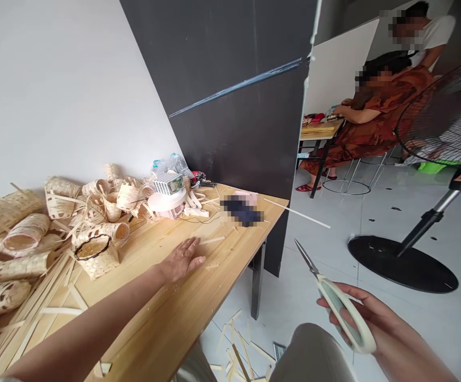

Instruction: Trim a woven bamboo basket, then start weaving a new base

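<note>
My left hand (182, 260) lies flat on the wooden table (150, 297), fingers stretched out and palm down. A short thin strip (212, 240) of pale wood lies just past its fingertips. To the right of the table, over the floor, my right hand (365, 318) is closed around the light green handles of a pair of scissors (344, 307). Their blades point up and to the left and look closed. Behind my left forearm stands a small woven basket (97, 255) with a dark laced rim.
Several woven baskets (27, 233) and long strips (39, 297) crowd the table's left side. Boxes (168, 183) and a blurred dark item (242, 209) sit farther back. Offcuts (238, 339) litter the floor. A standing fan's base (403, 263) is at right; two people (397, 106) are beyond.
</note>
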A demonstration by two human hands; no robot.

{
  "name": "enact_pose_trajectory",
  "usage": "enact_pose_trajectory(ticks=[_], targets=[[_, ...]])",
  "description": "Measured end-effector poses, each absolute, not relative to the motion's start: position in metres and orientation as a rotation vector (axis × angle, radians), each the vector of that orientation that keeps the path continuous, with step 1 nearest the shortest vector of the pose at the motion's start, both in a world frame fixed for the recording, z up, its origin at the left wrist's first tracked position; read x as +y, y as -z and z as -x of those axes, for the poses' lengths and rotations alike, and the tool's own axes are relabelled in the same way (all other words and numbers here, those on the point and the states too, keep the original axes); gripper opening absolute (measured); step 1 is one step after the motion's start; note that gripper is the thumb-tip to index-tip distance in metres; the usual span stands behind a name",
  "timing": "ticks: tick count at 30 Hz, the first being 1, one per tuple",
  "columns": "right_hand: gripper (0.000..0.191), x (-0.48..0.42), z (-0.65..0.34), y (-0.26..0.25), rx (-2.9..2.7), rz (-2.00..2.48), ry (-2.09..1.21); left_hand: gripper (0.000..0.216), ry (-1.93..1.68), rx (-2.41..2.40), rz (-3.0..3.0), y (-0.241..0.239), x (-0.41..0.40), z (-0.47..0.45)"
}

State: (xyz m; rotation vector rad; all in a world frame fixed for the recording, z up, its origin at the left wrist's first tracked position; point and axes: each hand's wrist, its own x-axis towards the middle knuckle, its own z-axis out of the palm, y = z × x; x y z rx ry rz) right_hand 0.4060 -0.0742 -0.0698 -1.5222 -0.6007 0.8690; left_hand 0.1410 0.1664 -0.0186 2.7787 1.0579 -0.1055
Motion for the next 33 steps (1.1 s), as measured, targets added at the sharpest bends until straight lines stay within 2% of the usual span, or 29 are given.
enact_pose_trajectory(ticks=[9, 16, 19, 22, 24, 28, 33], targets=[[0.041, -0.064, -0.376, 0.035, -0.636, 1.455, -0.802, 0.077, 0.341, 0.742, -2.831, 0.017, 0.082, -0.18], [0.041, -0.068, -0.383, 0.048, -0.616, 1.431, -0.848, 0.075, 0.16, 0.384, -2.805, 0.014, 0.041, -0.184], [0.041, -0.068, -0.388, 0.049, -0.564, 1.396, -0.851, 0.073, -0.013, 0.558, -2.793, 0.014, 0.068, -0.146], [0.043, -0.067, -0.391, 0.05, -0.48, 1.36, -0.859, 0.062, -0.271, 1.019, -2.721, 0.021, 0.105, -0.073], [0.046, -0.065, -0.392, 0.051, -0.427, 1.34, -0.872, 0.063, -0.336, 1.306, -2.704, 0.027, 0.119, -0.019], [0.052, -0.059, -0.387, 0.048, -0.382, 1.344, -0.92, 0.063, -0.059, 1.551, -2.758, 0.036, 0.109, 0.044], [0.049, -0.055, -0.375, 0.038, -0.472, 1.329, -0.942, 0.059, 0.115, 1.419, -2.816, 0.034, 0.086, -0.007]])
